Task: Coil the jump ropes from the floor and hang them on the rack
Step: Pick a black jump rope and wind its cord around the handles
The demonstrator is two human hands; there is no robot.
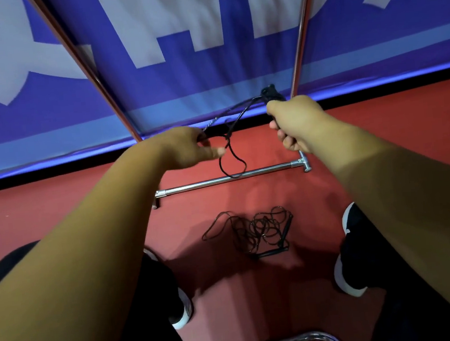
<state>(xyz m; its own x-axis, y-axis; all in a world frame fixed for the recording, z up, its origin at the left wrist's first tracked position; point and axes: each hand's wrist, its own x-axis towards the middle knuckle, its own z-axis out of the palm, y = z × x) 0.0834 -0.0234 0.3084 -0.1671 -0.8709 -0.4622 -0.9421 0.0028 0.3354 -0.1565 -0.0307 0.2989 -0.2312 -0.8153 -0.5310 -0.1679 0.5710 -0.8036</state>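
Gripping black jump-rope handles (270,92) in the right hand (298,125), pinching loops of thin black cord (229,153) in the left hand (186,146), likely to keep the coil gathered.

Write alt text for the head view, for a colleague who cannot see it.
A person holds a black jump rope between both hands: the right hand grips its handles, the left hand pinches the cord, loops hanging. A second rope lies tangled on the red floor, in front of the chrome rack.
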